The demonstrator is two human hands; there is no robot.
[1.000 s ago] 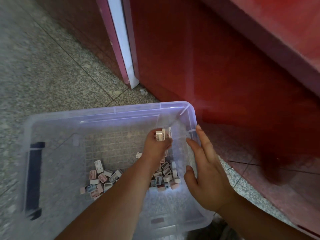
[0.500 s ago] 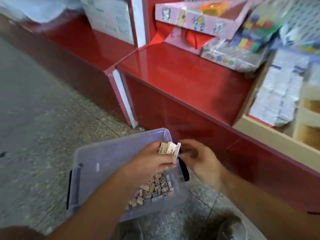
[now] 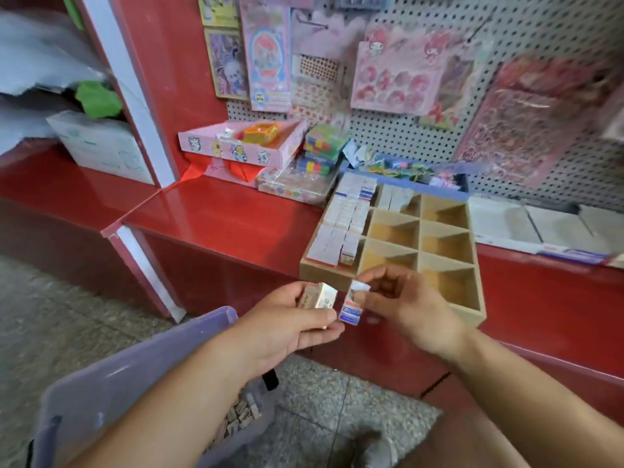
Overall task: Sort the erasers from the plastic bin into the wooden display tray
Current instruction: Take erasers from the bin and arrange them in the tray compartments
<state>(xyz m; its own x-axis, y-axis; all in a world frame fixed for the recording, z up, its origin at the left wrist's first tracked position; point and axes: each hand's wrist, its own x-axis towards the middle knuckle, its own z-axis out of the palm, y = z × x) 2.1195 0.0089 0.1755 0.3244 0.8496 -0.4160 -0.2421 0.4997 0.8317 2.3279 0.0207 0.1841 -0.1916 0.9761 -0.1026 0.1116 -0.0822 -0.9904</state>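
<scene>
My left hand grips a stack of erasers; right hand pinches a single eraser — both near the wooden tray.

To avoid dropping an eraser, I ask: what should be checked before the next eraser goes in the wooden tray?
1. The right hand pinches a single eraser: ok.
2. The left hand holds the other erasers: ok.
3. The wooden tray has empty compartments: ok.
4. Which compartment suits this eraser's kind: cannot tell.
5. The plastic bin holds more erasers: ok.
</scene>
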